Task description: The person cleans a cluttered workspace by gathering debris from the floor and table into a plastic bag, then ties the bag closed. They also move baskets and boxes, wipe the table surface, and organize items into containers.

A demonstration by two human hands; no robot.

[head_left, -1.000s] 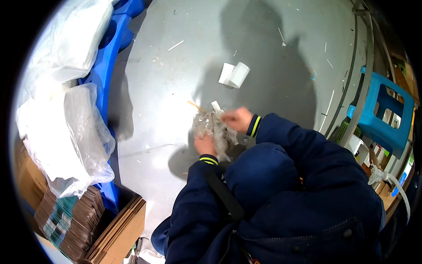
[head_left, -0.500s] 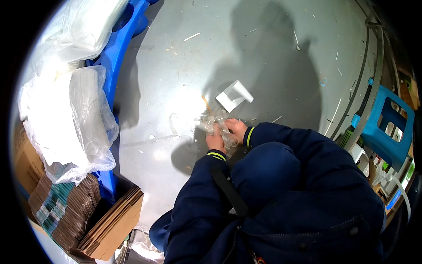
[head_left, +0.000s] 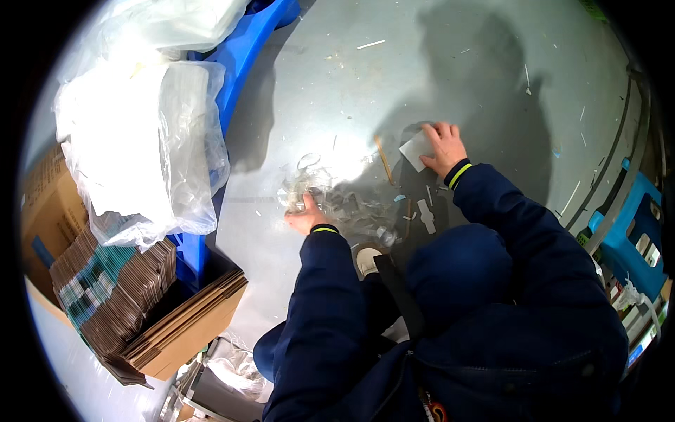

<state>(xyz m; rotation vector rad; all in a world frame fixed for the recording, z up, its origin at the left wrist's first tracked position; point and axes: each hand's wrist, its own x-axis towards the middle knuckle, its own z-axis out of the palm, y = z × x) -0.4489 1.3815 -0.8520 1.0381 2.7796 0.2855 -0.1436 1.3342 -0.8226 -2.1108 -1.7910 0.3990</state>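
While between carton (head_left: 193, 327) and stool (head_left: 622, 211), hands (head_left: 304, 214) (head_left: 444, 150) over floor (head_left: 316, 91), left half-open against plastic (head_left: 309, 179), right closed on paper (head_left: 415, 150).

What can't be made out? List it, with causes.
Head view:
Flat white rectangular sheet: right side, covered by the right hand.
Crumpled clear plastic film: part behind left hand.
Upper white translucent plastic bag: top, cut by upper edge.
Thin white floor strip: material, too small.

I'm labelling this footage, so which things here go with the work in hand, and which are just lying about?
With the work:
Clear plastic scraps, at the left hand
White piece, at the right hand

Just about:
Blue stool
Folded cardboard
White bundle in clear plastic
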